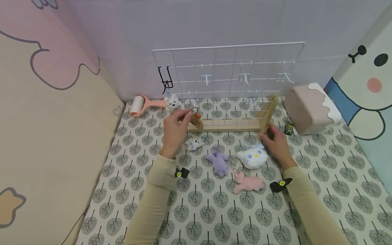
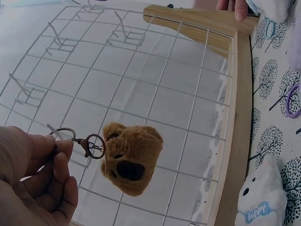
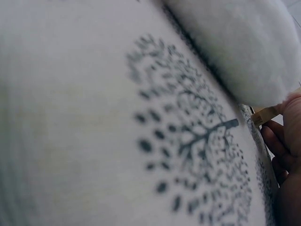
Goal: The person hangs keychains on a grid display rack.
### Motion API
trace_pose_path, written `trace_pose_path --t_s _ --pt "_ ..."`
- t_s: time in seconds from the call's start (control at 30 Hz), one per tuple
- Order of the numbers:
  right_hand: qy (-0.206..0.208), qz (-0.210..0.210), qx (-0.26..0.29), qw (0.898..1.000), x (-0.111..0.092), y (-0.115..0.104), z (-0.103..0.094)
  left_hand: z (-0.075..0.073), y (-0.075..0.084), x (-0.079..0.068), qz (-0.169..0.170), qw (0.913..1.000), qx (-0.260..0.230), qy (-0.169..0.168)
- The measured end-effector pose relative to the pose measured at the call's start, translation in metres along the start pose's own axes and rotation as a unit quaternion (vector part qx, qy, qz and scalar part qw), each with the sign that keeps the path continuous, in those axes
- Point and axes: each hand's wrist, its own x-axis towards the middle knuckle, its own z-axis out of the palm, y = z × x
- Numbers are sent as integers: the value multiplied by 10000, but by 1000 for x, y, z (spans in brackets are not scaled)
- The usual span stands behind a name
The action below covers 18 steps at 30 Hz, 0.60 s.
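My left hand [image 1: 175,133] pinches the metal ring of a brown plush keychain [image 2: 136,150] between thumb and fingertips. The plush hangs in front of the white wire grid rack [image 2: 155,89]. A wire hook [image 2: 55,133] of the rack is right at the ring; I cannot tell whether the ring is on it. My right hand [image 1: 278,145] holds the front end of the wooden stand foot [image 1: 267,115] at the rack's right side. Beside that hand lies a white cat-faced plush keychain [image 1: 254,156].
A white bear plush [image 1: 173,103] hangs from a black hook [image 1: 166,81] at the rack's left. On the tablecloth lie a small white dog plush [image 1: 194,143], a purple plush [image 1: 218,164] and a pink plush [image 1: 248,183]. A lint roller [image 1: 144,104] and a pink box [image 1: 309,109] flank the rack.
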Motion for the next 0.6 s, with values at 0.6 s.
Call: trace_pose_path --t_s 0.6 --pt "101 -171 -3 9998 2 2 0 1 -20 -10 -134 9998 49 -103"
